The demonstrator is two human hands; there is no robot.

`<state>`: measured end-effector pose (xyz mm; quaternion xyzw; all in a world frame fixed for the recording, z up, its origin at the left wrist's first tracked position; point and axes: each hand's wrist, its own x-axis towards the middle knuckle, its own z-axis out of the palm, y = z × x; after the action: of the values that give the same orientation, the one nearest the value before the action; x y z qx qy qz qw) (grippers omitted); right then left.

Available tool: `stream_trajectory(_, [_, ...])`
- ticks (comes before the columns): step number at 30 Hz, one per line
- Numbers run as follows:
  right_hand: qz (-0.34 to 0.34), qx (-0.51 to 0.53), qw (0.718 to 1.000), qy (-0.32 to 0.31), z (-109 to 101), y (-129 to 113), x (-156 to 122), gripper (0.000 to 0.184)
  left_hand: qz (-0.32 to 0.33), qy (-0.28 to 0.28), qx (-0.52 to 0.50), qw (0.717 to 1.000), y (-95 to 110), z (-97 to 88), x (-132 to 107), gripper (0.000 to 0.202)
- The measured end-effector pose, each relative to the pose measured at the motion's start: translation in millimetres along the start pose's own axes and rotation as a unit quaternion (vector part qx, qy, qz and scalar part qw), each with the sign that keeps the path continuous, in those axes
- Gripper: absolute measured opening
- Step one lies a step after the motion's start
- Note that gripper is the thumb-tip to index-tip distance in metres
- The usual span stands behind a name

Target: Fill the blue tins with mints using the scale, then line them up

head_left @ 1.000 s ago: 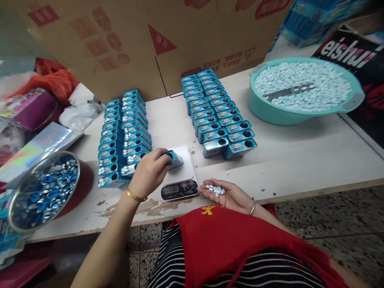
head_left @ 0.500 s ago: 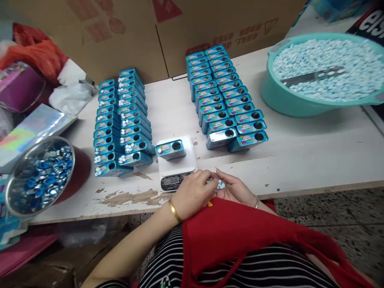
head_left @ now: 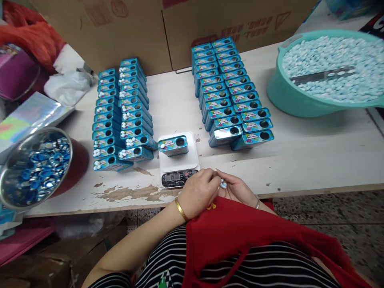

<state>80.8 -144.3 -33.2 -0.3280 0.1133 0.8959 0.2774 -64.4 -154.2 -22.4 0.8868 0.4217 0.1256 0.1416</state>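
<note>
My right hand (head_left: 241, 192) is cupped palm up at the table's front edge, with a few small pale blue candies (head_left: 223, 184) in it. My left hand (head_left: 200, 190) reaches over it with fingers curled together against that palm; whatever they pinch is hidden. Just beyond my left hand is a white digital scale (head_left: 194, 160) with its display lit. On the scale stands a blue candy tin (head_left: 172, 146) with a round opening and one candy lying on its top.
Two rows of tins (head_left: 136, 154) with candies on their tops stand left. More tins (head_left: 255, 138) with round openings stand right. A turquoise basin (head_left: 295, 106) of candies is far right; a metal pot (head_left: 79, 158) of caps is left. Cardboard boxes (head_left: 132, 36) line the back.
The view has shifted slightly. My left fingers have moved a little within my right palm, where fewer candies show. The scale's reading has changed; its tin stays in place.
</note>
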Motion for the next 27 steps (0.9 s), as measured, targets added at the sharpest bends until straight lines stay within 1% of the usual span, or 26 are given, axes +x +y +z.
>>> stream_trajectory(2, [0.011, -0.007, 1.000, 0.005, -1, 1, 2, 0.024, 0.011, 0.004, 0.002, 1.000, 0, 2.2, 0, 0.014])
stream_trajectory(4, [0.009, -0.013, 1.000, -0.006, -1, 2, 5, 0.022, 0.015, 0.005, 0.002, 1.000, -2, 1.1, 0, 0.013])
stream_trajectory(7, [-0.029, -0.009, 0.999, -0.039, 10, 2, 9, 0.017, -0.015, 0.012, -0.013, 1.000, -11, -11.2, 2, 0.012])
stream_trajectory(9, [-0.073, -0.005, 0.996, -0.052, 27, -1, 10, 0.018, -0.035, 0.042, -0.043, 0.998, -19, -26.7, 4, 0.013])
stream_trajectory(11, [-0.112, -0.006, 0.992, -0.065, 49, -5, 10, 0.022, -0.037, 0.090, -0.075, 0.992, -29, -45.5, 8, 0.013])
stream_trajectory(14, [-0.137, -0.016, 0.985, -0.101, 85, -12, 8, 0.023, -0.027, 0.162, -0.107, 0.981, -44, -73.2, 14, 0.011])
stream_trajectory(17, [-0.151, -0.020, 0.981, -0.120, 114, -15, 7, 0.019, -0.043, 0.196, -0.119, 0.972, -58, -91.8, 19, 0.011])
stream_trajectory(20, [-0.158, -0.013, 0.983, -0.088, 128, -16, 9, 0.016, -0.091, 0.207, -0.131, 0.965, -71, -97.8, 19, 0.005])
stream_trajectory(23, [-0.159, -0.017, 0.986, -0.055, 129, -16, 12, 0.016, -0.138, 0.201, -0.135, 0.960, -81, -95.1, 17, 0.004])
stream_trajectory(25, [-0.158, -0.028, 0.986, -0.047, 126, -16, 14, 0.016, -0.146, 0.187, -0.121, 0.964, -84, -92.1, 16, 0.006])
stream_trajectory(27, [-0.163, -0.037, 0.985, -0.043, 122, -17, 15, 0.017, -0.137, 0.177, -0.103, 0.969, -85, -90.3, 16, 0.009])
